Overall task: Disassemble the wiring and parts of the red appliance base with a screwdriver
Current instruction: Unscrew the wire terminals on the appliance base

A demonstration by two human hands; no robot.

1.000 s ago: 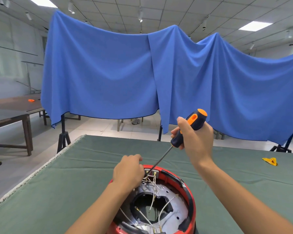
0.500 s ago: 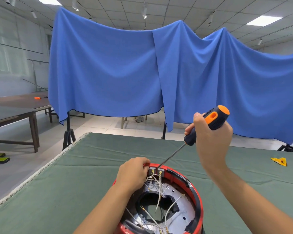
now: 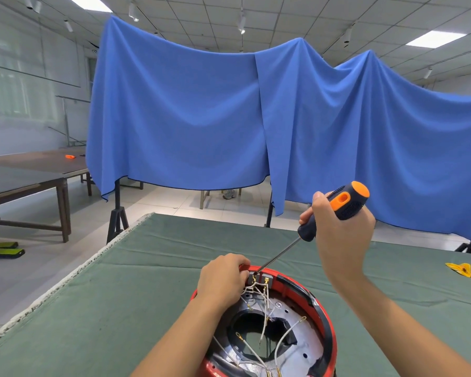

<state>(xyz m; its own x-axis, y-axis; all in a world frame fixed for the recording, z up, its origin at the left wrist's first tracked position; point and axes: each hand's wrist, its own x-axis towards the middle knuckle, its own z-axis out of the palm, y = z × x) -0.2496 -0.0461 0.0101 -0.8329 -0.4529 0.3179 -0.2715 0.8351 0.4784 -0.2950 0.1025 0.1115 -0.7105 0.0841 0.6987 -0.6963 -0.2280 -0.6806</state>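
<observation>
Screwdriver tip at the terminal block, both hands busy

Red appliance base (image 3: 327,317) sits at the near edge of the counter (image 3: 136,289), bottom up, partly cut off by the lower edge of the frame. Inside you can see a silvery metal plate (image 3: 297,346) with a dark opening in the middle and a mess of white wires (image 3: 265,297) with brass-coloured ends running all over it.

Left hand (image 3: 223,281) is curled on the far rim of the base, fingers pinching the bunch of wires right next to the little grey terminal block (image 3: 260,277). It covers that part of the rim, so can't tell exactly what's under the fingers. Right hand (image 3: 340,229) is wrapped tight around the screwdriver (image 3: 335,209), black and orange handle up, shaft slanting down-left with the tip at the terminal block.

Around it: a small yellow piece (image 3: 460,269) lies well off to the right on the counter. Counter itself is covered in wrinkled green cloth. Behind it a big blue sheet (image 3: 201,118) hangs draped over stands and blocks most of the room. Off to the left there's a dark wooden table (image 3: 38,170) with a small orange thing (image 3: 70,156) on it, pale tiled floor, panel ceiling with lights.
</observation>
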